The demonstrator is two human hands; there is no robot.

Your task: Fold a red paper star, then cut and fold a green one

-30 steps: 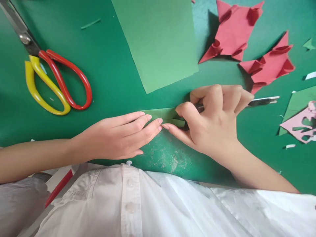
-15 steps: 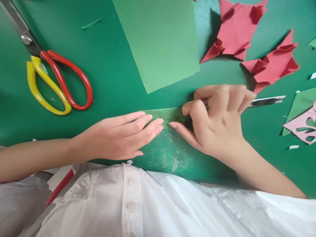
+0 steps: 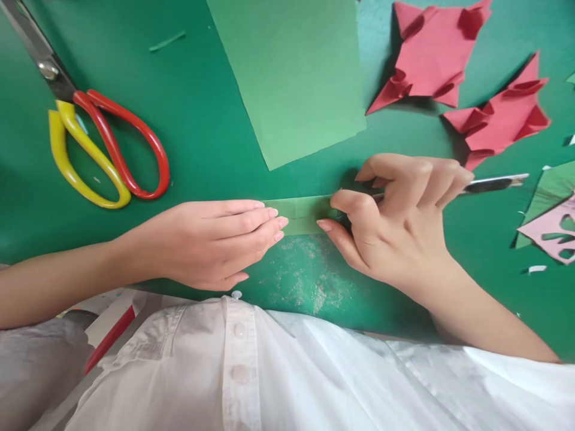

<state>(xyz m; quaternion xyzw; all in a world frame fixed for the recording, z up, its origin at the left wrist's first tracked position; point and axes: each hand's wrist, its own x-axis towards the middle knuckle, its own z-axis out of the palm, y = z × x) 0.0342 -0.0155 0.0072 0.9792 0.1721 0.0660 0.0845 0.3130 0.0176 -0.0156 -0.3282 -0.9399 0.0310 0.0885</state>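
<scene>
Fingers [image 3: 251,218] of my left hand [image 3: 211,239] lie straight and close together, flat on the left end of a folded green paper strip [image 3: 300,214]. They pin it to the green cutting mat [image 3: 202,131] and grip nothing. My right hand [image 3: 404,227] is curled tight around a slim craft knife [image 3: 489,184], whose metal handle sticks out to the right past the knuckles. The thumb tip touches the strip's near edge. The blade is hidden under the hand, so I cannot tell whether it is in the paper.

The strip sits close to the mat's near edge, about midway along it, just beyond a patch scuffed pale. On the bare stretch between the hands I make out only a couple of faint short marks. I judge the cutting on this strip barely begun, with most of its length untouched.

Red-and-yellow scissors [image 3: 108,149] lie toward the far left corner and a larger green sheet [image 3: 291,72] at the far edge. Folded red paper pieces [image 3: 426,54] lie at the far right, and a pink cut-out [image 3: 550,230] at the right edge looks finished.
</scene>
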